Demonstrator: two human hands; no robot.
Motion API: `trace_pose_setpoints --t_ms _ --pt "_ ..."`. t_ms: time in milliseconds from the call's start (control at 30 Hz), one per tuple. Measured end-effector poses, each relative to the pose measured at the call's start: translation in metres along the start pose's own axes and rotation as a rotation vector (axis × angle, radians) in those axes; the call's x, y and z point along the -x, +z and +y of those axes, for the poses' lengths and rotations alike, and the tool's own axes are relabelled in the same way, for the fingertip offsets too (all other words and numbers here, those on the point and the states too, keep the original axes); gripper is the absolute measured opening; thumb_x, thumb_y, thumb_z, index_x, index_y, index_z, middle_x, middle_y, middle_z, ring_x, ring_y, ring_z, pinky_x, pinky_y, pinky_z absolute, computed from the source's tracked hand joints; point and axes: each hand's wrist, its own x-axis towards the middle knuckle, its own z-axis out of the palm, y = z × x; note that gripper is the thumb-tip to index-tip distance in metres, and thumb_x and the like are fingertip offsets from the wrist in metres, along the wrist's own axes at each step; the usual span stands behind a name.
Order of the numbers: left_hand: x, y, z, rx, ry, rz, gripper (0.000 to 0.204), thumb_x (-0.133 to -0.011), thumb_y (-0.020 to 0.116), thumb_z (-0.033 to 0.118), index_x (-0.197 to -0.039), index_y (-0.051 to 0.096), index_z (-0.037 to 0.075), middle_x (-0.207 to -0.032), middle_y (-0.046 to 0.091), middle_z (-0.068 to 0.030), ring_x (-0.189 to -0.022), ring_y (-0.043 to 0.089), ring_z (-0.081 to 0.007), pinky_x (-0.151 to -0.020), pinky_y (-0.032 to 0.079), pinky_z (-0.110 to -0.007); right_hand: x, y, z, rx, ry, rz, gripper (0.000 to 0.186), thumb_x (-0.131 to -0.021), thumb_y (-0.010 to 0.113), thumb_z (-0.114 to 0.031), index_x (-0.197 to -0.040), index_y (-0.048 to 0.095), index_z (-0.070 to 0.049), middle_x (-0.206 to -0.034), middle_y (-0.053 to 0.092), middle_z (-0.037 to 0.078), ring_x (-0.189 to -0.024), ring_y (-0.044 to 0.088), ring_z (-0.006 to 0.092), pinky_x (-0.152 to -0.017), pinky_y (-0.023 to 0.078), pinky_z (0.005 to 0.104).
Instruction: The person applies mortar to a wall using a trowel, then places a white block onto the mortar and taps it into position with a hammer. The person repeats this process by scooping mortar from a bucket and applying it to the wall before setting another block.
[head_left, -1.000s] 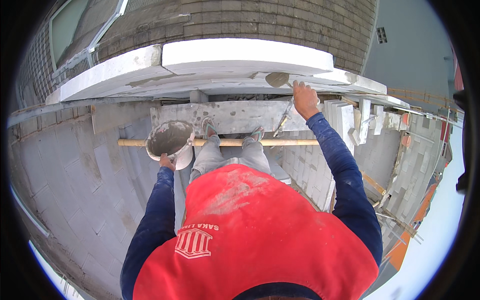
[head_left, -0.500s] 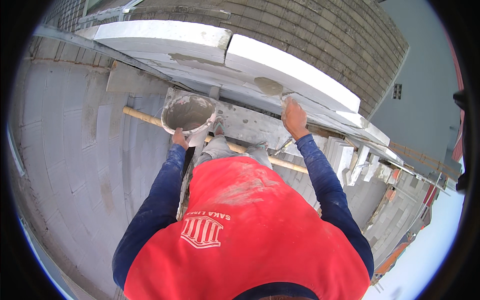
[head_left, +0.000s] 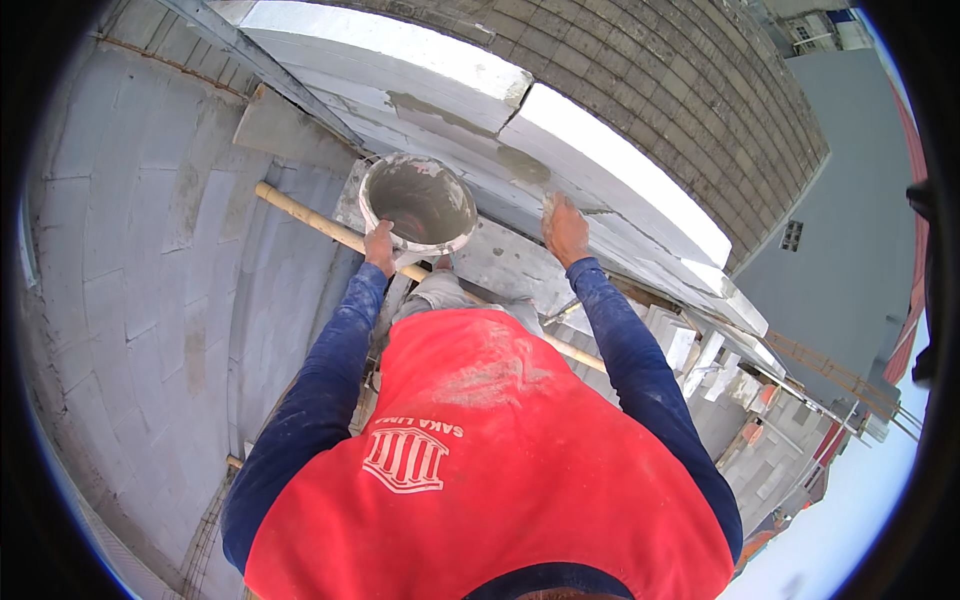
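Observation:
My left hand (head_left: 380, 247) is closed on the near rim of a mortar-stained bucket (head_left: 424, 203), which is tilted so that grey residue shows on its inner wall. My right hand (head_left: 566, 230) is closed against the face of the white block wall (head_left: 615, 165). A pale, flat edge shows at its fingertips, too small to tell what it is. Just above that hand, a damp grey mortar patch (head_left: 523, 165) marks the blocks. A longer grey smear (head_left: 440, 117) lies farther left along a joint.
A mortar-spotted plank (head_left: 515, 265) runs below my hands, with a bamboo pole (head_left: 310, 217) crossing beside it. Beyond the wall slopes a tiled roof (head_left: 670, 90). Loose block pieces (head_left: 705, 360) lie at the right. Another block wall (head_left: 130, 300) stands at the left.
The bucket, in my left hand, has moved right and tipped more toward me. My right hand has shifted slightly left and stays at the wall below the mortar patch. The whole view has turned slightly.

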Motion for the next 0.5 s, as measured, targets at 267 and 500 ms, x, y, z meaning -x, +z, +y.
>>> trace_pose_setpoints --t_ms 267,500 --pt "-0.005 -0.002 0.000 0.031 -0.052 0.020 0.039 -0.089 0.066 0.028 -0.119 0.059 0.004 -0.113 0.061 -0.0125 -0.104 0.062 -0.0283 -0.091 0.054 -0.049 -0.004 0.008 -0.003 0.110 -0.024 -0.073 0.048 -0.087 0.069 -0.017 -0.128 0.050 -0.002 -0.111 0.066 0.022 -0.097 0.071 0.0409 -0.079 0.059 0.0507" --pt "-0.015 -0.019 -0.006 0.049 -0.046 0.071 0.039 -0.089 0.065 0.027 -0.119 0.056 0.003 -0.111 0.060 -0.0145 -0.103 0.062 -0.0303 -0.096 0.053 -0.052 -0.015 -0.001 -0.021 0.053 -0.053 -0.046 0.044 -0.092 0.062 -0.019 -0.131 0.051 -0.001 -0.113 0.067 0.025 -0.097 0.070 0.0452 -0.082 0.056 0.0556"
